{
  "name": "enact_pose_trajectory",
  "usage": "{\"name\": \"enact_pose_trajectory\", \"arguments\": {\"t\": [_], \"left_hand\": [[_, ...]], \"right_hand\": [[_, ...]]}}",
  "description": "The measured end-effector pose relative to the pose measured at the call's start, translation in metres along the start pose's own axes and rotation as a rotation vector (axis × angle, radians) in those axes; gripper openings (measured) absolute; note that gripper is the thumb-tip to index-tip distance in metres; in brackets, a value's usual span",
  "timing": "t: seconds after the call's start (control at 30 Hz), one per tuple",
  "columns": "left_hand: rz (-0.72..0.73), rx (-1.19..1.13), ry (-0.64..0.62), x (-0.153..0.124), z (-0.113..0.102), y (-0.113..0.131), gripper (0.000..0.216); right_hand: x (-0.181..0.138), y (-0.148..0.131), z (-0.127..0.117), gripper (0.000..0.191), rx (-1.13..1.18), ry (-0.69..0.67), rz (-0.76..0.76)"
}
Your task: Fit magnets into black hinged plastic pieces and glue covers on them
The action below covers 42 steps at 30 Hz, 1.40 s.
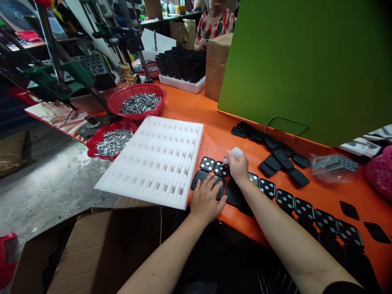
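In the head view my right hand (239, 166) is closed round a small white squeeze bottle (236, 152). Its narrow nozzle points down at a black square piece with white dots (221, 169). Fingers spread, my left hand (208, 198) lies over a plain black flap (218, 187) just below that piece. Left of it is another dotted piece (207, 164) with its own plain flap (200, 179). A row of similar dotted pieces (285, 200) runs to the right along the table's near edge, partly hidden by my right forearm.
A white foam tray with slots (153, 159) lies to the left. Behind it stand red baskets of metal parts (136, 96). Loose black pieces (281, 157) and a plastic bag (333, 167) lie at right, below a green board (300, 69). A person (214, 26) sits at the back.
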<state>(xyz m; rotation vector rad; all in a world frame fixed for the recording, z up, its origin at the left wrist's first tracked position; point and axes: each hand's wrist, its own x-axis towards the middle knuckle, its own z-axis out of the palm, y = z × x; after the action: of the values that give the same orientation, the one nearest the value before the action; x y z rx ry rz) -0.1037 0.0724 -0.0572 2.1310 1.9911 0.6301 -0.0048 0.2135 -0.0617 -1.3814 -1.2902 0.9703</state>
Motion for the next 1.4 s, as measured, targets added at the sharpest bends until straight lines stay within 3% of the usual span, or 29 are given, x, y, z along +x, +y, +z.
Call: {"name": "enact_pose_trajectory", "arguments": {"t": [0.3, 0.47, 0.73, 0.87, 1.4], "left_hand": [[0.003, 0.008, -0.009, 0.0, 0.001, 0.0, 0.042], [0.007, 0.016, -0.017, 0.001, -0.001, 0.001, 0.041], [0.007, 0.006, -0.025, 0.001, -0.002, 0.0, 0.041], [0.001, 0.0, -0.029, 0.001, -0.001, 0.0, 0.041], [0.021, 0.016, -0.008, 0.002, -0.003, 0.002, 0.04]], "right_hand": [[-0.005, -0.003, -0.016, 0.033, -0.036, -0.023, 0.008], [-0.015, -0.003, -0.018, 0.033, -0.162, -0.045, -0.069], [0.005, 0.003, -0.043, 0.029, 0.116, 0.034, 0.058], [0.008, 0.007, -0.057, 0.026, 0.11, 0.072, 0.061], [-0.007, -0.002, -0.068, 0.031, 0.002, 0.057, 0.02]]}}
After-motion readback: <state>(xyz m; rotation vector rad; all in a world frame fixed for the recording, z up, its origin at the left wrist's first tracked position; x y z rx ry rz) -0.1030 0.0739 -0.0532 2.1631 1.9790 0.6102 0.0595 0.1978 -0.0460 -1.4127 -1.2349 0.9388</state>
